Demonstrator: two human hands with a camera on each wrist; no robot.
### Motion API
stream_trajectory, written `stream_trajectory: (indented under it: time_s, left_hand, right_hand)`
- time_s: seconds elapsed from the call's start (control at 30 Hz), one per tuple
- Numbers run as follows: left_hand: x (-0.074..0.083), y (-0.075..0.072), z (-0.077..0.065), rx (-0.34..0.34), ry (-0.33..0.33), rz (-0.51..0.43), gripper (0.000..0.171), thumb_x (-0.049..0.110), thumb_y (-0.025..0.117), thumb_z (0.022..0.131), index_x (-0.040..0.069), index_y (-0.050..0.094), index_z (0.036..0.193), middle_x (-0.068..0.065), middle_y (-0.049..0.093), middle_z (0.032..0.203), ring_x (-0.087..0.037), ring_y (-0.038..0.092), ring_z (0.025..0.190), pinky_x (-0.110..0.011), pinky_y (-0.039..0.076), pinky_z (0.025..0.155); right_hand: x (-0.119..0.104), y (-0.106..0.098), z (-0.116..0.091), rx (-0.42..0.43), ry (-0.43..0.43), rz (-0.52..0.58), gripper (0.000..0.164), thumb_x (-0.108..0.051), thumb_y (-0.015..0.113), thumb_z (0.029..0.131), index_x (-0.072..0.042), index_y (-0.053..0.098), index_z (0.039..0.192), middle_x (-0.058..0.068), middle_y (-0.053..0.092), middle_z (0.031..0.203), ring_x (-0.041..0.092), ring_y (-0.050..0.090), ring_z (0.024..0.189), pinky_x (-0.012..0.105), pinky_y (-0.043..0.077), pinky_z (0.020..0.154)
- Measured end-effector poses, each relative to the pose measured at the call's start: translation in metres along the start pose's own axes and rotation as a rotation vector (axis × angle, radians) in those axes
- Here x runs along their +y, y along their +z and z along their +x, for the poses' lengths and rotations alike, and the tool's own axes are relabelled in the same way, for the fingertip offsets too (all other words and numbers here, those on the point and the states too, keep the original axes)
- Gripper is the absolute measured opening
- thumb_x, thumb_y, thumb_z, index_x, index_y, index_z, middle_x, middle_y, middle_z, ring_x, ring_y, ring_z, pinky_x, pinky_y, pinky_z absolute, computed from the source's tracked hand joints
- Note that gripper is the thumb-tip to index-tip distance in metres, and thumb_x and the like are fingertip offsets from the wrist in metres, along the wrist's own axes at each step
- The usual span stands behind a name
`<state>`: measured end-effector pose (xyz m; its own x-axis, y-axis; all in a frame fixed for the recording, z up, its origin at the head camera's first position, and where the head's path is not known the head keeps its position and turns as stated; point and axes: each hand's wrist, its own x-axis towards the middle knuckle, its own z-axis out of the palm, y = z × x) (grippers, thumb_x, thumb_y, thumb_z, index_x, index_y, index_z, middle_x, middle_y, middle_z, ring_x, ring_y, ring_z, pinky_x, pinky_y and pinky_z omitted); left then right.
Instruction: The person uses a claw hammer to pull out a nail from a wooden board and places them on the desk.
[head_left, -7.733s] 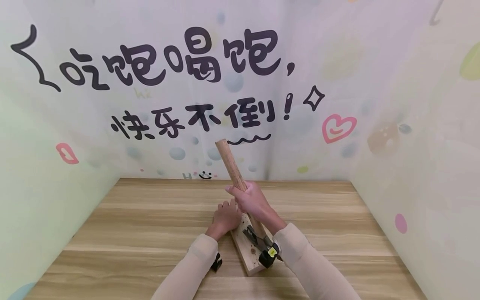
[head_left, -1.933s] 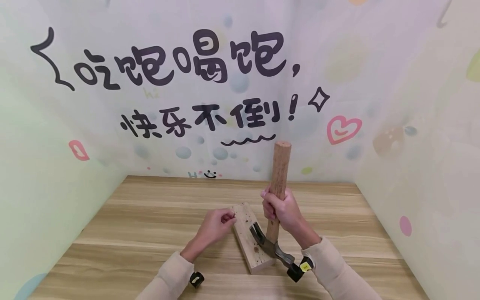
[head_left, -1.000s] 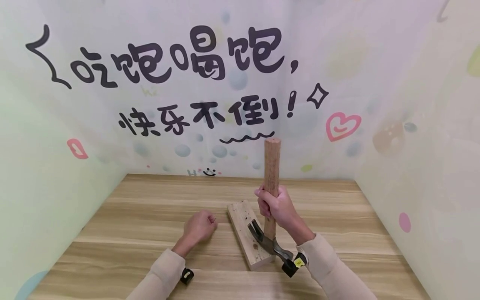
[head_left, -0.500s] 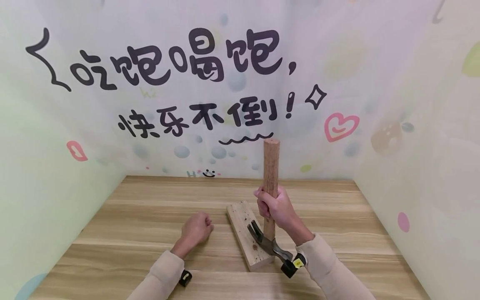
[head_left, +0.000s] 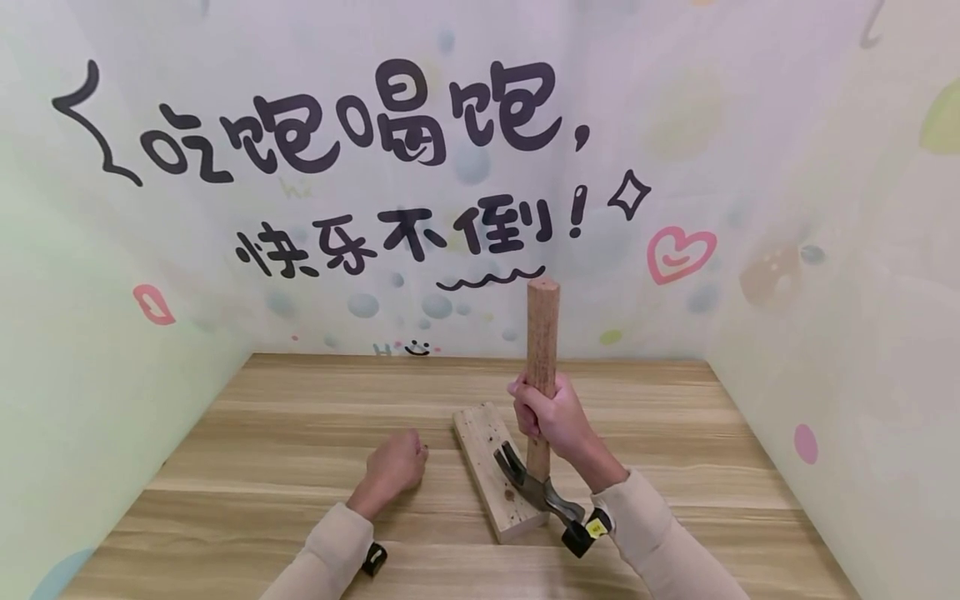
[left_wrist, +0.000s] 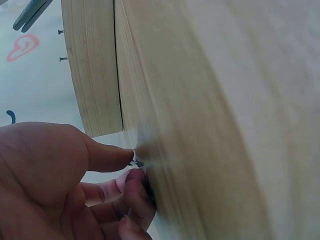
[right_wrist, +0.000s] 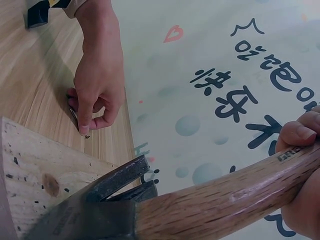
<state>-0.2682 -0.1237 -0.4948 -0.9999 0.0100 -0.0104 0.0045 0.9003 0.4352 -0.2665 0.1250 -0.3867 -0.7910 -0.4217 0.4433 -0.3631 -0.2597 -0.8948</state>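
Left hand (head_left: 393, 462) was low at the worktop (head_left: 262, 475), left of the wooden board (head_left: 480, 450) and apart from it. Thumb and fingers pinched a small dark piece (left_wrist: 136, 163), probably a nail, though the left wrist view was too blurred to settle it. Right hand (head_left: 551, 412) gripped the hammer (head_left: 543, 350) by its handle, butt up, head down, claw (head_left: 512, 467) showing against the board. Board lay flat and slantwise between the hands; two nails (left_wrist: 63, 59) stood out from its upper face.

Handling, as judged: so small a piece called for a light fingertip pinch, wrist low, so that any slip meant only a short drop. Hammer was best held motionless, well away from the left fingers. Standing nails advised a wide path around the board.

Surface and room: worktop wood-grained, streaked pale and brown, running back to a pale wall (head_left: 660, 317) with black Chinese lettering (head_left: 408, 233) and a pink heart (head_left: 678, 257). Pale side walls (head_left: 112, 400) rose left and right.
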Motion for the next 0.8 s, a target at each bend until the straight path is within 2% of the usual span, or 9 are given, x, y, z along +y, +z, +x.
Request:
stream_trajectory:
  time_s: [0.33, 0.53, 0.67, 0.73, 0.8]
  left_hand:
    - [0.002, -0.001, 0.001, -0.031, 0.02, 0.032, 0.029, 0.019, 0.057, 0.091, 0.013, 0.046, 0.065, 0.003, 0.041, 0.055, -0.013, 0.038, 0.048, -0.028, 0.03, 0.042]
    - [0.006, -0.007, 0.001, -0.044, 0.05, 0.08, 0.033, 0.022, 0.057, 0.091, 0.014, 0.044, 0.061, 0.003, 0.037, 0.052, -0.011, 0.034, 0.045, -0.027, 0.026, 0.04]
    - [0.015, -0.01, 0.004, -0.024, 0.051, 0.087, 0.024, 0.026, 0.057, 0.09, 0.013, 0.051, 0.071, 0.001, 0.045, 0.058, -0.014, 0.041, 0.049, -0.029, 0.031, 0.042]
    - [0.021, -0.01, 0.007, 0.001, 0.048, 0.074, 0.016, 0.027, 0.057, 0.089, 0.013, 0.054, 0.083, -0.001, 0.052, 0.066, -0.015, 0.046, 0.053, -0.031, 0.035, 0.046]
    - [0.027, -0.008, 0.012, 0.038, 0.07, 0.068, 0.019, 0.03, 0.057, 0.09, 0.012, 0.057, 0.09, -0.001, 0.056, 0.072, -0.016, 0.049, 0.057, -0.033, 0.037, 0.05]
  right_hand:
    - [0.001, -0.002, 0.0, -0.004, -0.019, 0.015, 0.024, -0.005, 0.048, 0.093, 0.002, 0.037, 0.072, 0.002, 0.035, 0.046, 0.016, 0.031, 0.036, 0.031, 0.028, 0.033]
    - [0.002, -0.004, 0.0, 0.0, -0.015, 0.015, 0.027, -0.008, 0.048, 0.093, 0.001, 0.037, 0.07, 0.006, 0.034, 0.046, 0.017, 0.031, 0.036, 0.031, 0.029, 0.033]
    - [0.002, -0.004, 0.0, 0.001, -0.013, 0.014, 0.026, -0.008, 0.048, 0.093, 0.001, 0.037, 0.071, 0.007, 0.033, 0.046, 0.019, 0.031, 0.036, 0.031, 0.029, 0.034]
    - [0.002, -0.004, 0.0, -0.001, -0.017, 0.014, 0.027, -0.008, 0.048, 0.093, 0.001, 0.037, 0.07, 0.007, 0.033, 0.046, 0.019, 0.03, 0.036, 0.031, 0.029, 0.033]
    - [0.002, -0.004, 0.0, -0.005, -0.023, 0.019, 0.027, -0.007, 0.048, 0.094, 0.001, 0.037, 0.07, 0.008, 0.032, 0.046, 0.02, 0.03, 0.035, 0.032, 0.028, 0.033]
